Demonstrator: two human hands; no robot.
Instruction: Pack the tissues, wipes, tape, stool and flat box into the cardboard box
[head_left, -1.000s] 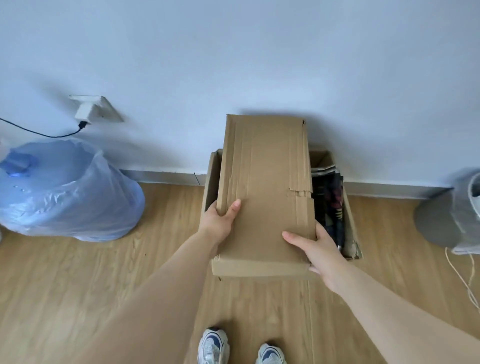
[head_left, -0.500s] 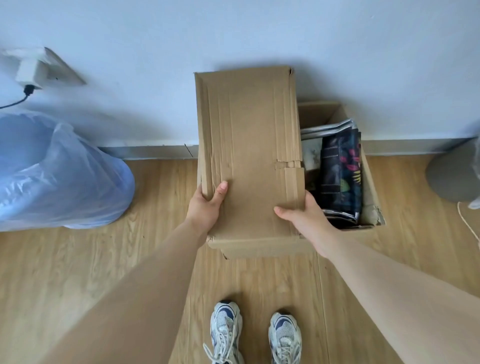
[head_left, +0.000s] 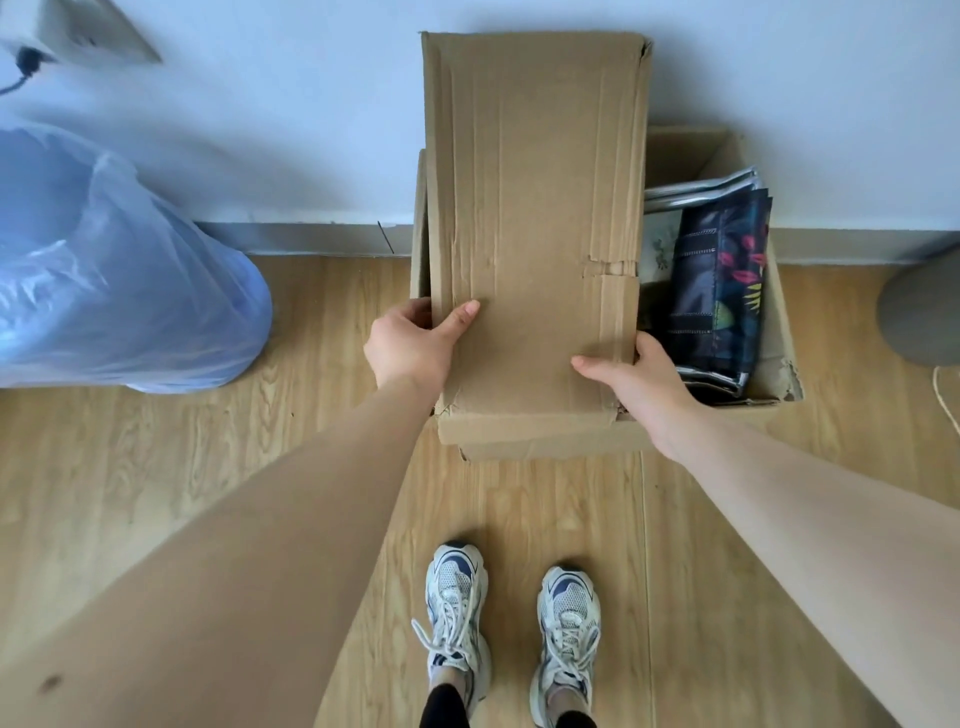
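A flat brown cardboard box (head_left: 530, 218) lies lengthwise over the left part of the open cardboard box (head_left: 776, 332), which stands on the floor against the wall. My left hand (head_left: 415, 343) grips the flat box's near left edge, thumb on top. My right hand (head_left: 636, 382) holds its near right corner. Inside the open box, on the right, dark packets with a coloured leaf print (head_left: 719, 291) stand on edge. The rest of the open box's inside is hidden under the flat box.
A large blue plastic bag (head_left: 109, 270) sits on the wooden floor at the left. A wall socket with a plugged cable (head_left: 31, 52) is at the top left. A grey round object (head_left: 922, 312) is at the right edge. My shoes (head_left: 511, 618) are just below the box.
The view has tilted down and closer; my shoes have come into sight. Both hands keep the same hold on the flat box, which now sits lower over the open box.
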